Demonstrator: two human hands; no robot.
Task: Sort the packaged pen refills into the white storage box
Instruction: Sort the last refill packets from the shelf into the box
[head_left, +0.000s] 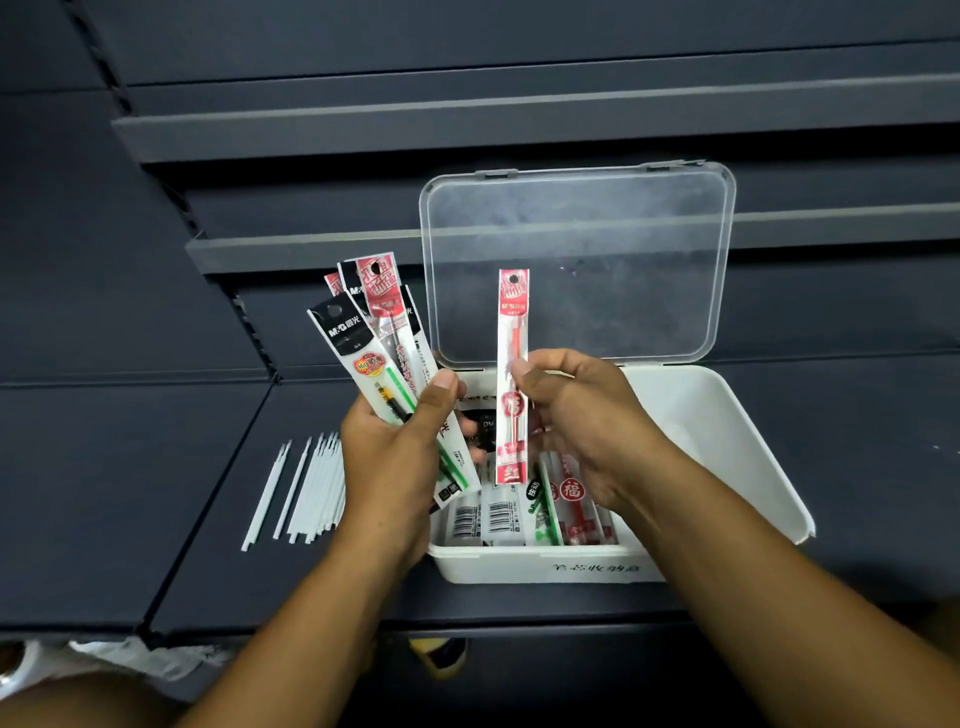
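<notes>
Head view: my right hand (582, 421) pinches one red refill pack (512, 374) upright over the white box (727, 431). My left hand (395, 452) grips more packs (374, 338) at its left edge. Next, I think, lay the red one inside.

Dim, soft (edges warped) overhead light

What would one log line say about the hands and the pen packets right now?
left hand: grips fan of packaged refills | right hand: pinches red refill packet over white storage box | clear lid: open
</notes>
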